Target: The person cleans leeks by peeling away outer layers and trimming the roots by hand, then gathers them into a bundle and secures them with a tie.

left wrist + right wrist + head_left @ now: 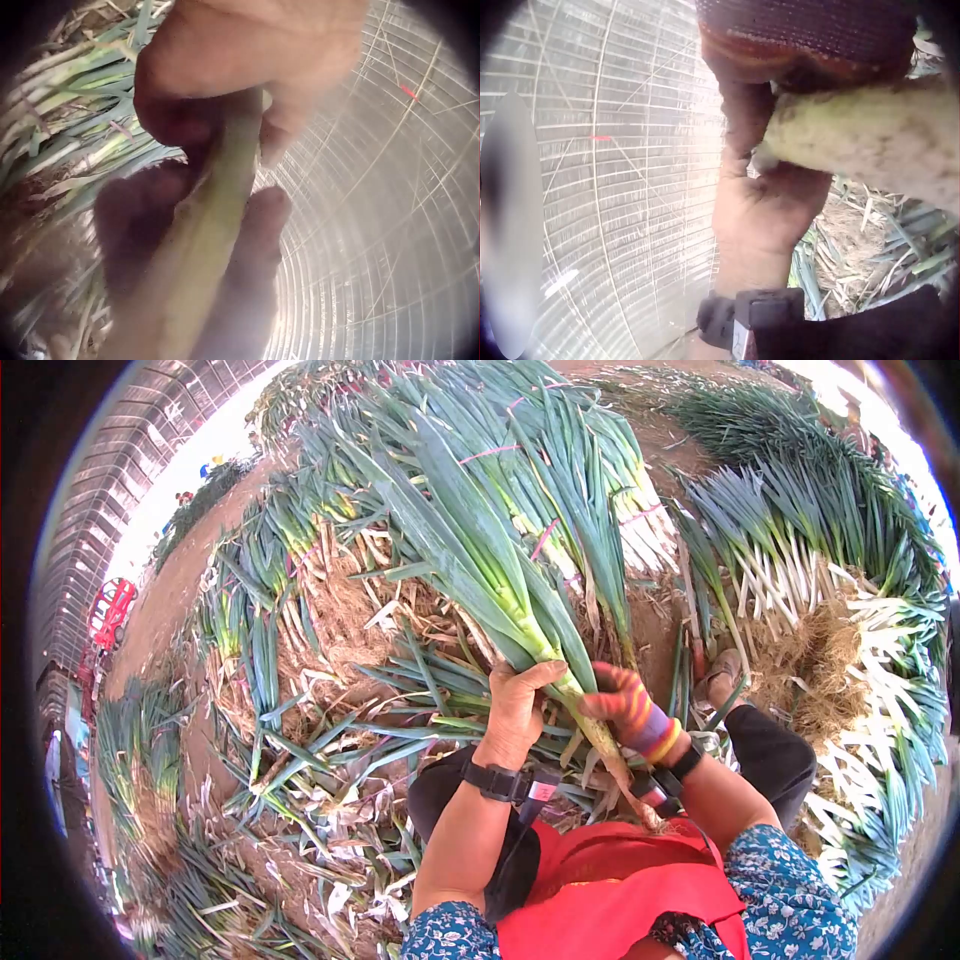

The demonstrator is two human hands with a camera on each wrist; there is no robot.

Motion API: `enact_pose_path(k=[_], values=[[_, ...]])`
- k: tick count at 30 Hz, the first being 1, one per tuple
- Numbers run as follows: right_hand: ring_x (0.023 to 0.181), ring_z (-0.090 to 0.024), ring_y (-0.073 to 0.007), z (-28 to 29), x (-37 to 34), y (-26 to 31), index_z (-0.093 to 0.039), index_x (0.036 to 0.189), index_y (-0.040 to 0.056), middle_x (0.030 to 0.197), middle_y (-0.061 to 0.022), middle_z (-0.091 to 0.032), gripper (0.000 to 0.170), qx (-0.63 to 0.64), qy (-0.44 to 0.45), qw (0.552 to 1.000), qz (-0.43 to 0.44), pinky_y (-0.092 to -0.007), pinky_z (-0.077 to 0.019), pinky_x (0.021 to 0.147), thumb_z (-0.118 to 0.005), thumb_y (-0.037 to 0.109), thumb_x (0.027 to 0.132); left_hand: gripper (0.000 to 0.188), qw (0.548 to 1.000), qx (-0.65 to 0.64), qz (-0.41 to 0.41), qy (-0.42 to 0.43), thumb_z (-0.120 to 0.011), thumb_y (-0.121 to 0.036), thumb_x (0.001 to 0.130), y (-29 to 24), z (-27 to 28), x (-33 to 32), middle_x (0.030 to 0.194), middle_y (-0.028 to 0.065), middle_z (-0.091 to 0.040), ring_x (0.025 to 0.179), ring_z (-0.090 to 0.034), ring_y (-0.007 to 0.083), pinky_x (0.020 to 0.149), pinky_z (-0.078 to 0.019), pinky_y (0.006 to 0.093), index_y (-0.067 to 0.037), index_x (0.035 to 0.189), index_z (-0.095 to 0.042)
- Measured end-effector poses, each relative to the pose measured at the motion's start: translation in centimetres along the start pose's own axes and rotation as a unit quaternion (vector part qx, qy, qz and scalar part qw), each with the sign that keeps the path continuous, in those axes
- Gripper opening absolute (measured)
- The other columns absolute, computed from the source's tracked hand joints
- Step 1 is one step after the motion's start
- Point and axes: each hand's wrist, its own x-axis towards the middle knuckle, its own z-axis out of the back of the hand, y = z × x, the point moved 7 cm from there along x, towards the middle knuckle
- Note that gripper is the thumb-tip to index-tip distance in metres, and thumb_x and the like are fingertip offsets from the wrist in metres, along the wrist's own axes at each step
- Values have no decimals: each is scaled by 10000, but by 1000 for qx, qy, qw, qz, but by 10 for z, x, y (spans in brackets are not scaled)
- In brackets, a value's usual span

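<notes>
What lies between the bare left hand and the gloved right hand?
In the head view, the pale green stalk of the held leek lies between the left hand and the right hand.

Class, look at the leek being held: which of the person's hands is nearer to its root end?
The right hand is nearer, holding the leek between the root end and the left hand, which grips higher up, near the leaves.

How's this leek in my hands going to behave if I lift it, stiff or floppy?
The thick stalk will probably stay fairly stiff. The long leaves reach far past your left hand, so that end may sway and feel heavier. Being thin, they could crease if squeezed.
</notes>
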Motion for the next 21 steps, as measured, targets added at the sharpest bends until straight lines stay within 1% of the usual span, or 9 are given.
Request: enact_pose_path(k=[7,9,11,13,14,17,19,20,21], values=[[699,-554,-75,-17,-9,7,-617,945,15,786,-16,-632,298,-141,-115,982,47,-241,-456,641,-717,40,666,324,996,-13,-26,-84,-636,88,658,-20,34,-13,905,108,-632,766,-612,216,717,-489,326,65,978,-592],[651,-551,-116,3,-27,-6,-609,945,1,750,-54,-619,306,-402,-62,899,164,-269,-457,627,-727,71,671,324,991,-43,-73,-105,-640,94,660,-47,42,-14,901,111,-634,773,-610,214,723,-488,326,63,979,-588],[741,-604,-274,18,-63,-30,-581,1043,14,832,-185,-614,379,-524,0,844,115,-324,-480,716,-696,148,708,320,989,-28,-82,-116,-653,95,669,-63,59,-11,911,99,-634,791,-613,201,723,-491,325,41,977,-588],[846,-610,-301,90,-103,-110,-559,1102,36,855,-179,-627,415,-681,80,727,48,-378,-472,784,-656,191,730,309,988,-35,-116,-92,-669,33,705,-68,73,-6,930,89,-635,830,-613,222,755,-480,348,23,1002,-584],[846,-610,-301,124,-117,-126,-559,1102,36,855,-179,-627,415,-681,80,726,46,-378,-472,784,-656,191,730,309,988,-36,-115,-92,-669,33,705,-70,74,-9,930,89,-635,830,-613,222,755,-480,348,23,1002,-584],[950,-612,-277,219,-150,-170,-550,1156,42,1019,-187,-623,431,-817,71,548,-162,-326,-476,812,-633,175,754,294,993,-35,-93,-67,-661,23,738,-69,70,-11,937,83,-630,846,-609,233,748,-480,381,4,1019,-578],[1003,-588,-272,200,-115,-96,-501,1220,36,1095,-155,-604,483,-558,-112,818,-83,-309,-448,871,-633,130,765,292,998,-25,-48,-20,-661,11,756,-53,63,-11,942,79,-624,862,-605,245,748,-478,416,-7,1033,-572],[841,-551,-169,181,-94,-72,-482,1247,39,1113,-131,-602,540,-345,-123,927,-82,-275,-452,755,-676,140,754,290,999,-26,-46,-3,-667,8,754,-48,58,-10,945,86,-624,866,-604,249,756,-475,432,-3,1028,-573],[748,-529,-122,146,-76,-45,-470,1263,38,1095,-109,-608,583,-305,-84,949,-5,-262,-450,689,-707,148,741,290,999,-25,-44,8,-667,8,754,-45,53,-10,945,86,-624,866,-604,249,756,-475,432,-3,1028,-573]])
